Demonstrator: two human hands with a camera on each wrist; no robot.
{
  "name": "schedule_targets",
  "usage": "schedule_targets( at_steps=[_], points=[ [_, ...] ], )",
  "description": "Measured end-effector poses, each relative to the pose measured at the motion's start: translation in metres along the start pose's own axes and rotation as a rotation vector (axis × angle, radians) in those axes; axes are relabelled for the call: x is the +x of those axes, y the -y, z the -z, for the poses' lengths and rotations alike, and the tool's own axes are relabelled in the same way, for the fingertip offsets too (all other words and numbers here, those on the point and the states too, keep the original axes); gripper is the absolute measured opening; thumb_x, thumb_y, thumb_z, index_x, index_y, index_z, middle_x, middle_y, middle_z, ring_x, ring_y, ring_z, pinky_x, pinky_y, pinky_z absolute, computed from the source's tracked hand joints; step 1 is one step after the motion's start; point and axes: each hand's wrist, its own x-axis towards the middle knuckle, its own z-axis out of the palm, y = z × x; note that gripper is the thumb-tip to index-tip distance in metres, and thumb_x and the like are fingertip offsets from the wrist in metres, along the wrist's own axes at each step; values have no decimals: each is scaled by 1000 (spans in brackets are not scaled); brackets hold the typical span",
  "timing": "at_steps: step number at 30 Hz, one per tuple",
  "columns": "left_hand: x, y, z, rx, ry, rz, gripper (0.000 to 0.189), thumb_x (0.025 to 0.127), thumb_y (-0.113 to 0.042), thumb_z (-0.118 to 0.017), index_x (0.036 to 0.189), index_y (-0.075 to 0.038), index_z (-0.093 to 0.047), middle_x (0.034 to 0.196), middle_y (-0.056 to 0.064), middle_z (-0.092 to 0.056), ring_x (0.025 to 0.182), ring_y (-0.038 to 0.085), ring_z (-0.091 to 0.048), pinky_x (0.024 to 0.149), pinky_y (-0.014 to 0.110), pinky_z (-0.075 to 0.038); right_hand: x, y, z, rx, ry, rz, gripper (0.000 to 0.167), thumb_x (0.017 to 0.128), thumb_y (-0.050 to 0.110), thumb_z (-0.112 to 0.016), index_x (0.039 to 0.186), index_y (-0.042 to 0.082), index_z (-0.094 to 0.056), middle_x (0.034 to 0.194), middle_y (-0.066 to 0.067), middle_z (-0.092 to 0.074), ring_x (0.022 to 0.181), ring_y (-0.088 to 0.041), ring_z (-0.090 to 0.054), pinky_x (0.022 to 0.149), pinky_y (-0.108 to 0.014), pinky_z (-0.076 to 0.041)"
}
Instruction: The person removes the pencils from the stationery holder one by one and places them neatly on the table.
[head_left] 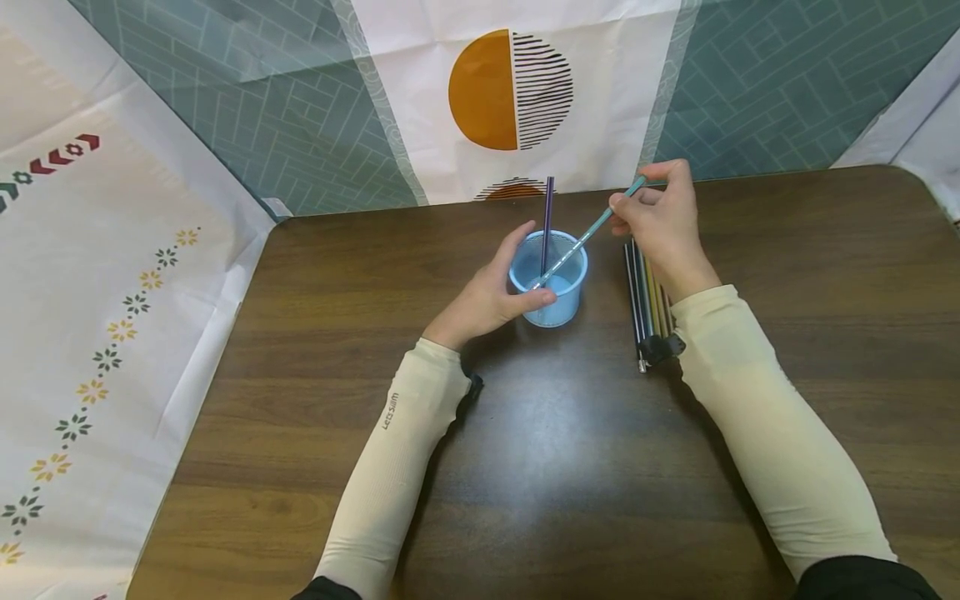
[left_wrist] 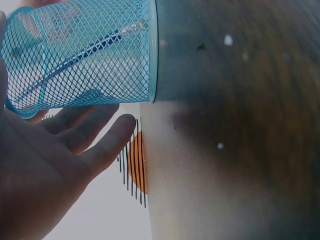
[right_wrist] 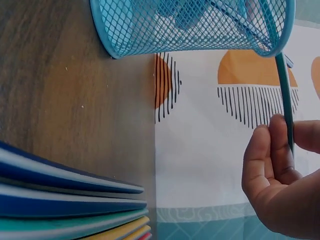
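Note:
A light blue mesh pencil cup [head_left: 553, 313] stands upright on the table, with a dark purple pencil [head_left: 549, 208] leaning inside it. My left hand [head_left: 486, 298] holds the cup from the left, thumb at its near side and fingers round the back. In the left wrist view, those fingers show behind and below the mesh [left_wrist: 100, 75]. Between thumb and fingers my right hand [head_left: 663, 212] pinches a teal pencil [head_left: 596, 229] near its upper end. That pencil slants down to the left, its lower part within the cup's rim.
Several pencils [head_left: 645, 292] lie side by side on the brown table [head_left: 337, 375], under my right wrist. Part of this row is hidden by the right sleeve [head_left: 765, 417]. Beyond the table's far edge hangs a patterned cloth [head_left: 615, 108], and another patterned cloth [head_left: 187, 350] is at the left.

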Motion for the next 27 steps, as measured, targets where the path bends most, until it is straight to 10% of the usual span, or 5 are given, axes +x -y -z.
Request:
schedule_targets(
  at_steps=[27],
  points=[
    [-1,0,0,-6,-2,-17,98,87,-42,-79,161,-28,-16,149,7,-41,121,25,-50,98,44,-47,10,9,30,385,-98,-96,40,93,-4,-67,123,9,-44,82,-11,-67,59,-19,-67,55,-27,-54]
  ],
)
